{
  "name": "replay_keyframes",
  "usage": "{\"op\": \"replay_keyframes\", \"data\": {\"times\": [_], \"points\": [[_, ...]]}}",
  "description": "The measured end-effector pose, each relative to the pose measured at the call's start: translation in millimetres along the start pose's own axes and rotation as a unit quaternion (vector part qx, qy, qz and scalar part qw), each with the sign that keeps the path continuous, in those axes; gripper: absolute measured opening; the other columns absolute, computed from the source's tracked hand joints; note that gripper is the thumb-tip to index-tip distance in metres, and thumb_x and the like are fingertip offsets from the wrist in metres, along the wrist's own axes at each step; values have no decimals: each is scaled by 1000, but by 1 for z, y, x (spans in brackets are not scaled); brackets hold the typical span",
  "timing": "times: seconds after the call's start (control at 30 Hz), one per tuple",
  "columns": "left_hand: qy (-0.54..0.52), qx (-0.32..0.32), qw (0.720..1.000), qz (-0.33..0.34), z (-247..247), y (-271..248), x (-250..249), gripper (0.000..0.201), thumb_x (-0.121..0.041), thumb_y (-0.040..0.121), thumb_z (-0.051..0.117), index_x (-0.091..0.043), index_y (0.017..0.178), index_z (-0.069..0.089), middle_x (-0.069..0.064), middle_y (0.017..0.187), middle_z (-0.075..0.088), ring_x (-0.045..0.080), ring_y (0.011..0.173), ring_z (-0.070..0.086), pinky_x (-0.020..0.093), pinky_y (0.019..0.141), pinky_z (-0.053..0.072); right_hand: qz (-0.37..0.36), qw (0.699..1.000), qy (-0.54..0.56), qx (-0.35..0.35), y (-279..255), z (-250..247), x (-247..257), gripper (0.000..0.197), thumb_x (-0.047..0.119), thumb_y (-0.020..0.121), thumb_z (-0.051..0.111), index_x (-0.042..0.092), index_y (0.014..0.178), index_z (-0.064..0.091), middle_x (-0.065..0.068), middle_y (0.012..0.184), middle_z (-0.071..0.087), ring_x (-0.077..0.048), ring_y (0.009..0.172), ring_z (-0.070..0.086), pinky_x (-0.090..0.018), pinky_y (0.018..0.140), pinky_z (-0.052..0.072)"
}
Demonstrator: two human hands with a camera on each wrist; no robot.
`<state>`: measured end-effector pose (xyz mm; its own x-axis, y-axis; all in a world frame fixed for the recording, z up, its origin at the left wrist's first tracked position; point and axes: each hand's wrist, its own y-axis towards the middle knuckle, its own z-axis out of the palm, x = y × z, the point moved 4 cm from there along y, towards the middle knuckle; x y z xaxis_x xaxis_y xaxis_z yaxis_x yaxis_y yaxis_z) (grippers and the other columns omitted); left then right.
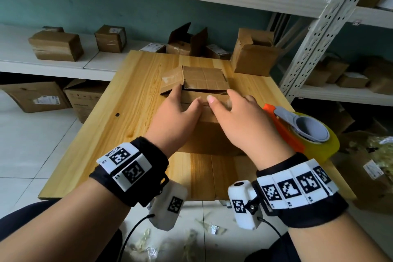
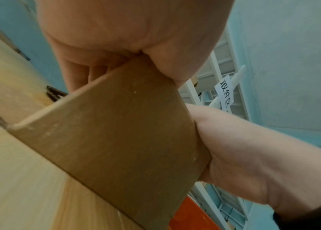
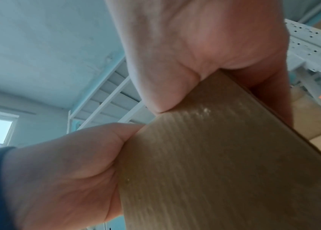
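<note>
The cardboard box (image 1: 204, 83) is sitting mid-table (image 1: 119, 125), the left hand (image 1: 176, 112) holding its left side and the right hand (image 1: 240, 117) its right. The tape dispenser (image 1: 306, 132) is lying just right of the right hand. Behind it, at the far right corner, an open box (image 1: 253, 57) is standing.

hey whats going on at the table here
A person is closing up a cardboard box on the wooden table. The left hand and right hand both grip its near flap, thumbs on top, fingers hooked over the edge. The far flap is folded partly down and a side flap sticks out to the left. A tape dispenser sits beside the right hand, untouched, so nothing looks sealed yet.
</note>
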<state>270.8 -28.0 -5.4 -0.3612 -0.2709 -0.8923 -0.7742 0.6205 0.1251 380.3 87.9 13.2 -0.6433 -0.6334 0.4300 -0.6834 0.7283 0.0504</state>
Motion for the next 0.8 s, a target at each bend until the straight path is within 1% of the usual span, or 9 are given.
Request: {"op": "replay_keyframes", "data": {"times": [0.07, 0.13, 0.23, 0.37, 0.43, 0.57, 0.67, 0.73, 0.8], "points": [[-58, 31, 997, -38, 1, 2, 5, 28, -41, 109, 51, -33, 136, 47, -21, 112, 58, -4, 79, 54, 0, 54, 40, -11, 999, 46, 15, 0, -2, -3, 73, 73, 103, 34, 36, 165, 26, -3, 167, 35, -29, 143, 49, -42, 100, 51], [-153, 61, 983, -77, 1, 5, 11, 26, -39, 109, 52, -22, 127, 60, -3, 111, 71, 6, 85, 65, 11, 60, 49, -18, 997, 68, 15, 1, -3, -6, 69, 68, 105, 37, 36, 165, 28, -3, 167, 36, -27, 145, 47, -39, 103, 50], [-202, 84, 968, -124, 0, 5, 15, 28, -38, 109, 50, -21, 126, 65, 5, 111, 74, 17, 92, 70, 24, 70, 50, -36, 992, 121, -20, 2, -3, -11, 53, 55, 110, 41, 37, 160, 42, 4, 162, 46, -19, 141, 51, -17, 88, 45], [-199, 98, 970, -103, 0, 4, 13, 25, -33, 111, 45, -23, 130, 57, 0, 114, 69, 16, 98, 67, 17, 70, 50, -48, 976, 205, -50, 3, -1, -17, 43, 43, 112, 45, 34, 153, 55, 11, 155, 55, -10, 141, 50, -3, 78, 33], [-196, 96, 972, -85, -1, 3, 9, 20, -29, 111, 48, -29, 131, 47, -7, 109, 64, 9, 90, 65, 7, 60, 48, -48, 969, 237, -49, 4, 0, -17, 46, 49, 108, 52, 34, 151, 56, 12, 154, 55, -10, 143, 49, -6, 84, 35], [-237, 140, 959, -71, 2, 0, 13, 82, -27, 79, 91, -26, 145, 43, -2, 124, 72, 9, 107, 72, 22, 90, 57, -52, 953, 297, 32, 10, 0, -21, 84, 68, 81, 74, 41, 156, 47, 11, 164, 43, -7, 144, 37, -28, 106, 34], [-228, 175, 956, -59, -2, 1, 17, 86, -3, 76, 89, -30, 143, 41, -1, 128, 69, 13, 115, 69, 16, 84, 57, -84, 933, 341, 80, 13, 0, -27, 99, 66, 70, 81, 39, 157, 45, 11, 160, 47, -1, 139, 41, -32, 118, 37], [-206, 185, 959, -56, -2, 3, 19, 91, 0, 76, 88, -31, 145, 37, -4, 130, 68, 11, 118, 66, 13, 80, 57, -80, 936, 341, 43, 18, 1, -33, 98, 68, 68, 82, 39, 155, 48, 11, 158, 51, -8, 142, 45, -41, 120, 39], [-161, 162, 972, -56, 0, 6, 23, 102, -16, 68, 97, -31, 146, 33, -8, 135, 63, 6, 121, 61, 19, 91, 58, -84, 943, 319, -50, 22, -2, -38, 82, 72, 77, 79, 37, 148, 57, 12, 151, 59, -9, 141, 51, -41, 115, 45]]}}
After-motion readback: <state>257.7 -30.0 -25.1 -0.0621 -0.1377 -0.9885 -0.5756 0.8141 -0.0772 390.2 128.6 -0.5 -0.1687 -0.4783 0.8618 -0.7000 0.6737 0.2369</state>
